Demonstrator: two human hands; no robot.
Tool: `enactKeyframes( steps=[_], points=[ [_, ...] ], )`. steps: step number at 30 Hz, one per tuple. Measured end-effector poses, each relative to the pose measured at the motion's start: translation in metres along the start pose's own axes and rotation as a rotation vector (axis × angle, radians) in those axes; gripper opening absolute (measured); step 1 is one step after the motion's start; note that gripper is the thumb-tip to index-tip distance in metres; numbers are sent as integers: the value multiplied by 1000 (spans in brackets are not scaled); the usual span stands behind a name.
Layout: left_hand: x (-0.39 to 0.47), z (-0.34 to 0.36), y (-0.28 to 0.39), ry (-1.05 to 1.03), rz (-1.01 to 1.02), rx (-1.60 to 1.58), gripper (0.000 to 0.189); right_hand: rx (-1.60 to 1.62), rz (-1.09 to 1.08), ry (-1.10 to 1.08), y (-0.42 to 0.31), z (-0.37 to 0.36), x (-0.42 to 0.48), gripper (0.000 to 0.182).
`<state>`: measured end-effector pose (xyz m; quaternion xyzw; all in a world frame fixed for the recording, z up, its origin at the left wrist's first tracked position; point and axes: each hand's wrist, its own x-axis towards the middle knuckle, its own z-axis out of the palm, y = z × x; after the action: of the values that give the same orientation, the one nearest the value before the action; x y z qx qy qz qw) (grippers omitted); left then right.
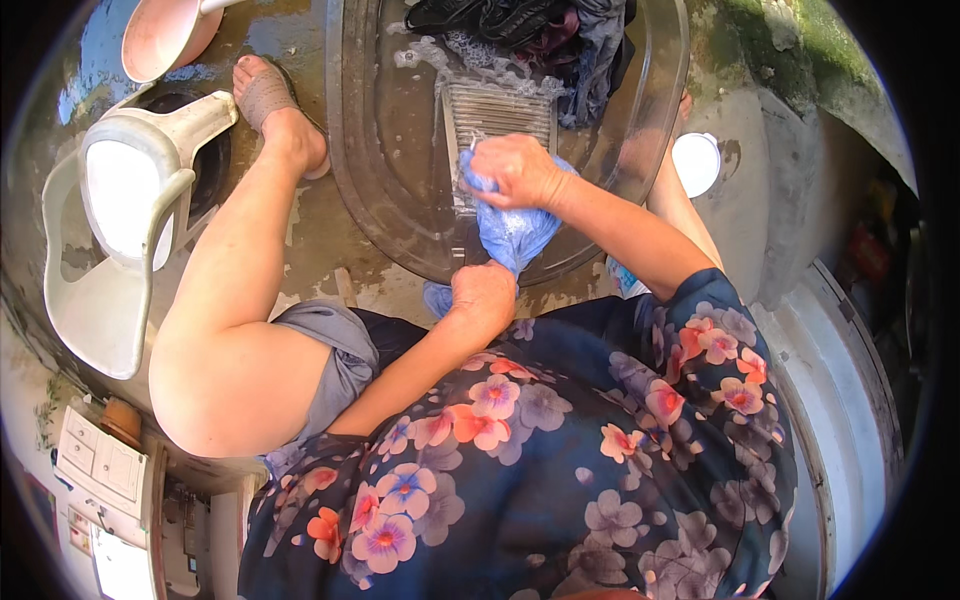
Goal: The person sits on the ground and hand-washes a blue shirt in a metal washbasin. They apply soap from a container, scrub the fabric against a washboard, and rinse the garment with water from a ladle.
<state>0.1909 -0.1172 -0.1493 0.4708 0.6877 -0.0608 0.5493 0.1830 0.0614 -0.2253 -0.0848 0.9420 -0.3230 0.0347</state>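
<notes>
A wet blue cloth (517,232) with white suds on it lies bunched over the lower part of a ridged washboard (501,112). My right hand (517,172) is closed around its upper part, above the board. Nearer my body, my left hand (486,292) grips the lower end, and a piece of the cloth sticks out to the left of the fist. The washboard leans inside a large oval tub (360,187) of dark see-through plastic. Dark wet clothes (517,22) and foam (480,52) lie at the tub's far end.
At the left stands a pale plastic chair (97,315). A pink dipper (169,37) rests on the wet concrete floor beyond it. A white round lid or container (696,165) is at the right, beside my leg. A patterned packet (622,277) sits by the tub's near right edge.
</notes>
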Motion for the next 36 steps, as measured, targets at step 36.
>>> enactKeyframes(
  steps=[36],
  points=[
    [19,-32,-36,212,-12,62,62,1172,815,461,77,-32,-35,21]
  ],
)
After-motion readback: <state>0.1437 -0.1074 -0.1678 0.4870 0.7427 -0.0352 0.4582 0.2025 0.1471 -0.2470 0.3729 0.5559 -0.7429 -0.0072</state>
